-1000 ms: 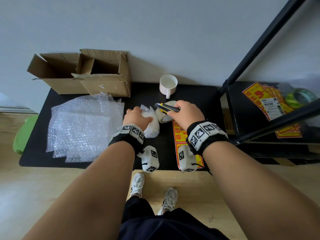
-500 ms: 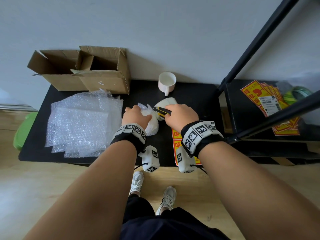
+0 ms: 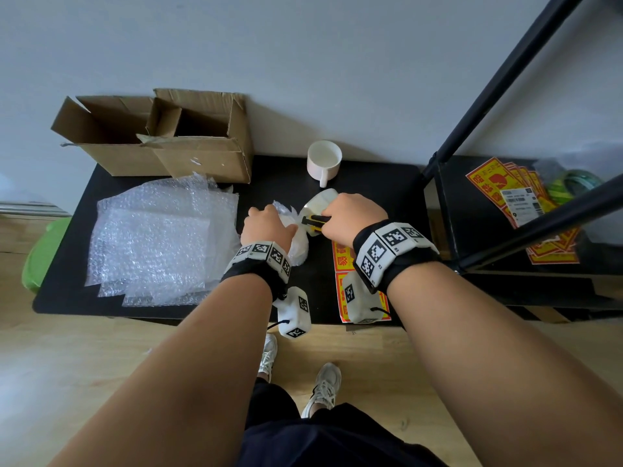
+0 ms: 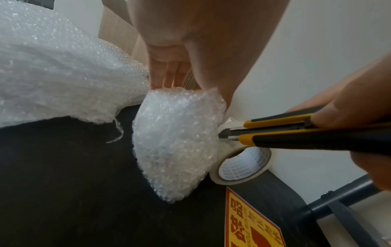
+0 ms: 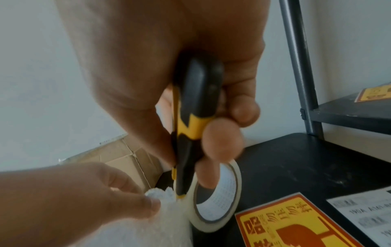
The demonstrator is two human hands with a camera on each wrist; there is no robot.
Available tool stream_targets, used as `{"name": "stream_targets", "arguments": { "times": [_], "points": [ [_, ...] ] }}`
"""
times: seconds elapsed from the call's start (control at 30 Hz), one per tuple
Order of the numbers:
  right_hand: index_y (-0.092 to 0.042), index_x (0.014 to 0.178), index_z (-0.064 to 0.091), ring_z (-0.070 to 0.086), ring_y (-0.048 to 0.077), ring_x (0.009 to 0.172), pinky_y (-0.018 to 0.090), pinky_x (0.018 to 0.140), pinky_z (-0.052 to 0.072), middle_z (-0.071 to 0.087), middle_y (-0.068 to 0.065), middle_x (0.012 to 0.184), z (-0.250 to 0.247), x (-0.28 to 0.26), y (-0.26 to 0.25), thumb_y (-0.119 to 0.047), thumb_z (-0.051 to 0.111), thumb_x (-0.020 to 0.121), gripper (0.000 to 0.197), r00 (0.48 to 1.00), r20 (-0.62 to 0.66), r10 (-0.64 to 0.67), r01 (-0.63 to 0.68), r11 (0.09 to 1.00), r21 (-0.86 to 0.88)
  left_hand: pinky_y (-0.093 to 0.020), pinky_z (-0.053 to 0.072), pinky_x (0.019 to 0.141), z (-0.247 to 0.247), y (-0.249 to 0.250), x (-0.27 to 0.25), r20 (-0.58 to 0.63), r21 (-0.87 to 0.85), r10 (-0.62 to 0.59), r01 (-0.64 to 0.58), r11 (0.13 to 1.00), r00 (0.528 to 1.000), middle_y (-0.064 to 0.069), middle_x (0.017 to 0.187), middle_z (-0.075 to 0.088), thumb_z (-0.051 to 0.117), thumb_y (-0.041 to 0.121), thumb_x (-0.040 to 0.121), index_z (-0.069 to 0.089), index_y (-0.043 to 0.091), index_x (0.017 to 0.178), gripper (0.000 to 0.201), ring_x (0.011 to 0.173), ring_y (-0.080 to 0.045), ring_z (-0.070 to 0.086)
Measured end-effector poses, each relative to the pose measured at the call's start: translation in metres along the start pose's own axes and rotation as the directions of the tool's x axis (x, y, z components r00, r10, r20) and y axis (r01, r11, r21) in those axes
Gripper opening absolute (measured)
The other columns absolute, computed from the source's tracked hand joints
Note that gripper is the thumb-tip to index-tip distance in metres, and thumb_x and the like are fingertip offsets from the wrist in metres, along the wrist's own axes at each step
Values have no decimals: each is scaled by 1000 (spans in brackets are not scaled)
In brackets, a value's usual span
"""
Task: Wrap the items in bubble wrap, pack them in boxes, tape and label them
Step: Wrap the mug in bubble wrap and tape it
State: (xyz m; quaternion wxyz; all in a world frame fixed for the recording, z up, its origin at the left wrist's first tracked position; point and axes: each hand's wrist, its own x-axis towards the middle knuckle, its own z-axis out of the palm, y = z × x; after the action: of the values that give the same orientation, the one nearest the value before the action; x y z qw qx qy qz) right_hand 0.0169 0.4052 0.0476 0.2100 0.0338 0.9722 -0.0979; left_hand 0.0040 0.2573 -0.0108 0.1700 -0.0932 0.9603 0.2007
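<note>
1. Hands meet over a black table (image 3: 371,176) pushed against a plain pale wall (image 3: 303,62), above a light wood floor (image 3: 101,365).
2. Left hand (image 3: 268,225) grips a bundle of bubble wrap (image 4: 177,143) from above, fingers curled round its top; the bundle rests on the tabletop.
3. Right hand (image 3: 350,219) is clamped on a yellow-and-black box cutter (image 4: 296,132), whose tip touches the bundle just above a roll of clear tape (image 4: 241,165) standing on edge beside it.
4. Loose bubble wrap sheets (image 3: 158,244) lie at the table's left; two open cardboard boxes (image 3: 175,136) stand against the wall.
5. White mug (image 3: 323,161) stands upright near the wall, behind the hands.
6. Red-and-yellow labels (image 3: 344,261) lie under the right wrist; more lie on a black metal shelf (image 3: 472,210) at right.
</note>
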Motion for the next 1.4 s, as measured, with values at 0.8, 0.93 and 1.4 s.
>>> {"name": "stream_targets", "arguments": {
  "times": [0.8,0.93,1.4],
  "points": [
    [-16,153,20,43,38,128,42,92,42,32,19,145,69,32,44,-24,41,100,58,874,124,471,-486,826,286,-38,43,97,9,-8,9,-50,-159,-59,50,986,997,-10,129,43,61,52,84,47,13,130,62,121,-27,45],
    [-12,145,34,50,34,125,39,86,43,42,18,142,78,36,46,-27,51,98,52,890,138,434,-455,864,216,-38,45,96,8,-10,14,-32,-173,-57,51,984,998,-9,128,43,63,49,83,48,14,128,60,119,-27,47],
    [-20,128,62,52,25,122,38,108,36,61,3,127,20,67,-11,-28,60,87,42,970,-197,-145,180,969,172,-37,44,97,0,-16,26,15,-195,10,-6,981,1000,-9,125,45,69,43,79,51,15,122,54,117,-27,48]
  ]
}}
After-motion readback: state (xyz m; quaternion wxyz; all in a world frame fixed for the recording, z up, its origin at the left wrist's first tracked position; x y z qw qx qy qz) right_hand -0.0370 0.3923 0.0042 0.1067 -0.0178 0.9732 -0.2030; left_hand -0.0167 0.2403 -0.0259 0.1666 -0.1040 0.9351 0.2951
